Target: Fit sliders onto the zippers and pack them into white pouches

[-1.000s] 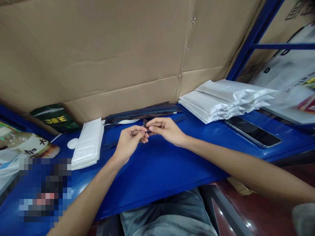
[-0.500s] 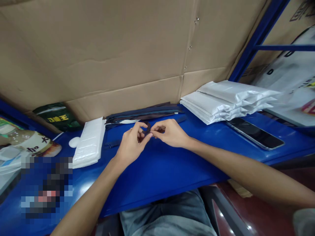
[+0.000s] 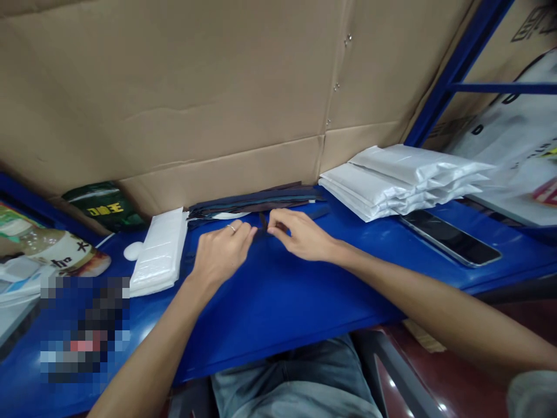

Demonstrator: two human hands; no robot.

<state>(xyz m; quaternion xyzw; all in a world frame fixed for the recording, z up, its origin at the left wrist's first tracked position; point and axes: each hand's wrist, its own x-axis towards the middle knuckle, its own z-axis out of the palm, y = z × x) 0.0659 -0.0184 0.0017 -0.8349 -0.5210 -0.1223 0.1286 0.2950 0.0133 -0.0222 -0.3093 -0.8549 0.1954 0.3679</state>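
Observation:
My left hand (image 3: 221, 254) and my right hand (image 3: 299, 233) meet low over the blue table (image 3: 278, 296), fingertips close together. Between them they pinch a small dark strip (image 3: 262, 223), the left from the left side and the right from the right. A ring shows on a finger of my left hand. Just behind the hands lies a flat pile of dark strips (image 3: 256, 200) against the cardboard wall. Much of the pinched piece is hidden by my fingers.
A stack of small white packets (image 3: 160, 251) lies left of my hands, with a white disc (image 3: 131, 251) beside it. Folded white bags (image 3: 404, 177) and a phone (image 3: 449, 237) sit at the right. A green packet (image 3: 103, 206) and a bottle (image 3: 52, 252) lie far left.
Both hands have dropped towards the table and moved slightly away from me. The dark strip, curled up between my fingers half a second ago, now lies lower and flatter.

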